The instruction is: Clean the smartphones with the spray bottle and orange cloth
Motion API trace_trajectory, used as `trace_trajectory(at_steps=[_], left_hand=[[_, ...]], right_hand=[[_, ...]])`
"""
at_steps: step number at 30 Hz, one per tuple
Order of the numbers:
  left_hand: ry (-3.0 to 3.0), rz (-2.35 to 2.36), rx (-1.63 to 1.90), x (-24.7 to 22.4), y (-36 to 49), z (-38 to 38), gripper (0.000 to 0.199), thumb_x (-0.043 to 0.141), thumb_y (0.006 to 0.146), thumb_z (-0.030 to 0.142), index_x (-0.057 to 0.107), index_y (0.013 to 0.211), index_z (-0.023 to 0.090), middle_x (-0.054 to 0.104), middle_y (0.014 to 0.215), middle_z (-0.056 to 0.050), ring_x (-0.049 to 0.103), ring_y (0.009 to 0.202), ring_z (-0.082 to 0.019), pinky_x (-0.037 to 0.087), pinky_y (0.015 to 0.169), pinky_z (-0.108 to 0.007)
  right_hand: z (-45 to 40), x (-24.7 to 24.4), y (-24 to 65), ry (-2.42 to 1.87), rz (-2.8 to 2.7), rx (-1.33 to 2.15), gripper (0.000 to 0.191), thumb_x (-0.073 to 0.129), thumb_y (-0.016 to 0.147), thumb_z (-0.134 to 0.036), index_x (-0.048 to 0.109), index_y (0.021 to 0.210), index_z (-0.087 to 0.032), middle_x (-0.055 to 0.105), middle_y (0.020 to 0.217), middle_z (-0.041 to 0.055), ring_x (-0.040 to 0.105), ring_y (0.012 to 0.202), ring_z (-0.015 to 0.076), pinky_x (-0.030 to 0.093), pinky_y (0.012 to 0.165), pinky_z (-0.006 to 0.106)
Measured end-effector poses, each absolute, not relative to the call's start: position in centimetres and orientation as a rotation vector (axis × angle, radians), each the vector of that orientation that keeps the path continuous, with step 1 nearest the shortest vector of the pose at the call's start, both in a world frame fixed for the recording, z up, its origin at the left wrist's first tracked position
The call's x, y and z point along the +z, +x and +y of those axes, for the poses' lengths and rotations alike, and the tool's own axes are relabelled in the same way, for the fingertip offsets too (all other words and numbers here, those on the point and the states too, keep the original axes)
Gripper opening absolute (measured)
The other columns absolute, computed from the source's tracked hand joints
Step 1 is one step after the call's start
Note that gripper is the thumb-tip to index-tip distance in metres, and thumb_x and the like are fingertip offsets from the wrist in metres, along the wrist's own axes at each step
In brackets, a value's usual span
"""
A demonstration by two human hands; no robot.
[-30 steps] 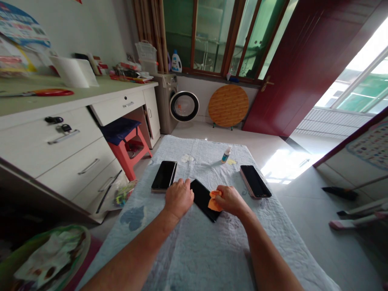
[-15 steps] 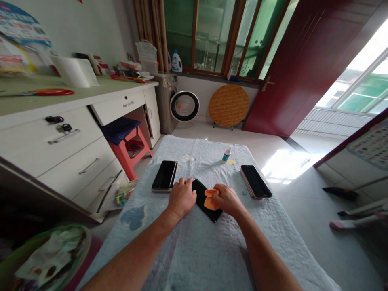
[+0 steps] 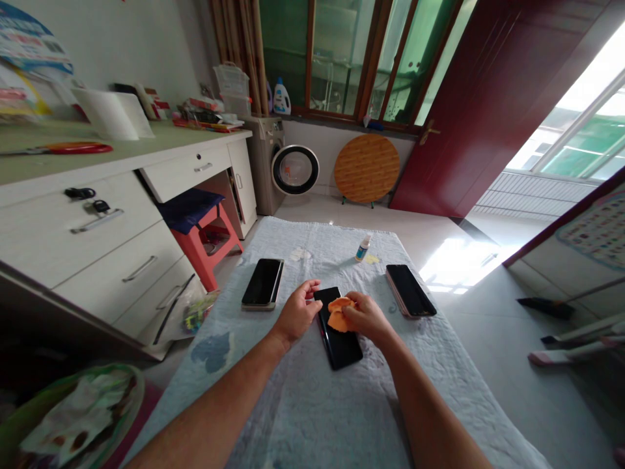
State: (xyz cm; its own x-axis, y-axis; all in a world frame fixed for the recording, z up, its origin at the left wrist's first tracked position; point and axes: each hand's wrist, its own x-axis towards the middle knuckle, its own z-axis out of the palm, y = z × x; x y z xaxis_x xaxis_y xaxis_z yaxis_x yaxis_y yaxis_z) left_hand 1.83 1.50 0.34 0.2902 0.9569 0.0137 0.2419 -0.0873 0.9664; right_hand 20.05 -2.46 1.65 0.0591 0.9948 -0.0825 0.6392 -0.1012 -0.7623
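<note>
A black smartphone [image 3: 342, 348] lies aslant on the cloth-covered table, screen up. My right hand [image 3: 367, 318] pinches a bunched orange cloth [image 3: 338, 319], which rests on the phone's upper part. At the upper left corner of that phone is my left hand [image 3: 297, 312], its thumb and forefinger apart and the thumb tip at the phone's edge. To the left lies a stack of phones [image 3: 263, 283] with a dark screen on top. Another phone stack [image 3: 411, 291] lies to the right. Beyond the hands stands a small spray bottle [image 3: 362, 249] with a white cap.
A pale blue quilted cloth [image 3: 293, 410] covers the table. Left are a white desk [image 3: 122, 241] and a red stool [image 3: 208, 247]; a waste bin [image 3: 139, 397] stands at lower left. Farther back are a washing machine [image 3: 268, 166] with its door open and a round wooden board [image 3: 366, 168].
The black phone has turned more upright, its lower end now nearer me. My left hand has loosened, its fingers opening at the corner. The orange cloth stays in my right hand.
</note>
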Motion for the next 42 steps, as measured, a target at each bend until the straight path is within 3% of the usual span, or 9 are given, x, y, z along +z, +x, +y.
trace_trajectory(at_steps=[5, 15, 20, 22, 27, 31, 37, 42], left_hand=[[1.441, 0.974, 0.968, 0.3, 2.0, 1.7, 0.052, 0.048, 0.074, 0.013, 0.049, 0.127, 0.017, 0.055, 0.129, -0.011, 0.051, 0.122, -0.02, 0.044, 0.102, -0.036], [1.523, 0.98, 0.926, -0.9, 1.8, 1.8, 0.059, 0.05, 0.072, 0.012, 0.045, 0.13, 0.016, 0.051, 0.135, -0.013, 0.046, 0.129, -0.023, 0.041, 0.106, -0.04], [1.865, 1.009, 0.942, -0.6, 1.7, 1.2, 0.057, 0.056, 0.078, 0.025, 0.043, 0.133, 0.016, 0.049, 0.137, -0.013, 0.045, 0.129, -0.025, 0.037, 0.108, -0.041], [2.054, 1.043, 0.892, -0.4, 1.7, 0.8, 0.066, 0.064, 0.076, 0.036, 0.043, 0.134, 0.014, 0.045, 0.141, -0.016, 0.039, 0.133, -0.029, 0.029, 0.112, -0.046], [2.317, 1.098, 0.554, -0.4, 1.7, 0.3, 0.108, 0.075, 0.055, 0.065, 0.035, 0.141, 0.016, 0.037, 0.146, -0.02, 0.027, 0.137, -0.039, 0.018, 0.113, -0.055], [2.38, 1.133, 0.457, -0.9, 1.8, 0.2, 0.116, 0.079, 0.05, 0.062, 0.03, 0.144, 0.016, 0.034, 0.147, -0.021, 0.023, 0.139, -0.04, 0.016, 0.113, -0.056], [2.333, 1.066, 0.697, -1.0, 1.9, 0.3, 0.104, 0.078, 0.057, 0.06, 0.034, 0.142, 0.018, 0.04, 0.144, -0.018, 0.031, 0.135, -0.038, 0.022, 0.111, -0.055], [2.232, 0.956, 0.943, 0.1, 1.9, 0.2, 0.064, 0.068, 0.078, 0.047, 0.047, 0.132, 0.021, 0.057, 0.126, -0.012, 0.049, 0.119, -0.03, 0.036, 0.103, -0.048]], right_hand=[[-2.0, 0.9, 19.9, -1.659, -1.351, 1.043, 0.022, 0.049, 0.07, -0.03, 0.062, 0.081, -0.015, 0.057, 0.063, -0.0008, 0.05, 0.056, 0.0112, 0.035, 0.05, 0.02], [-1.2, -0.9, 19.4, -1.627, -1.422, 0.898, 0.019, 0.049, 0.075, -0.032, 0.058, 0.082, -0.017, 0.059, 0.069, -0.0003, 0.053, 0.061, 0.0115, 0.039, 0.053, 0.02], [-0.6, -1.1, 19.4, -1.571, -1.353, 0.899, 0.024, 0.05, 0.079, -0.038, 0.057, 0.087, -0.017, 0.06, 0.073, 0.0004, 0.055, 0.063, 0.0129, 0.042, 0.055, 0.022], [-0.4, -1.1, 19.5, -1.543, -1.329, 0.904, 0.025, 0.05, 0.08, -0.039, 0.056, 0.089, -0.017, 0.06, 0.074, 0.0005, 0.056, 0.065, 0.0138, 0.043, 0.056, 0.022], [-0.5, -1.3, 19.6, -1.622, -1.446, 0.71, 0.022, 0.048, 0.081, -0.034, 0.058, 0.093, -0.018, 0.061, 0.081, 0.0019, 0.057, 0.075, 0.0159, 0.045, 0.069, 0.027], [-0.6, -1.4, 19.8, -1.635, -1.542, 0.458, 0.02, 0.048, 0.08, -0.027, 0.061, 0.093, -0.018, 0.059, 0.098, 0.0052, 0.055, 0.091, 0.0178, 0.042, 0.085, 0.03], [-0.9, -1.1, 20.0, -1.601, -1.59, 0.424, 0.016, 0.051, 0.08, -0.024, 0.062, 0.09, -0.019, 0.059, 0.091, 0.0045, 0.056, 0.086, 0.0184, 0.043, 0.081, 0.031], [-1.3, -0.5, 19.1, -1.491, -1.728, 0.511, 0.024, 0.052, 0.075, -0.015, 0.062, 0.096, -0.02, 0.059, 0.091, 0.0026, 0.057, 0.082, 0.0164, 0.043, 0.076, 0.028]])
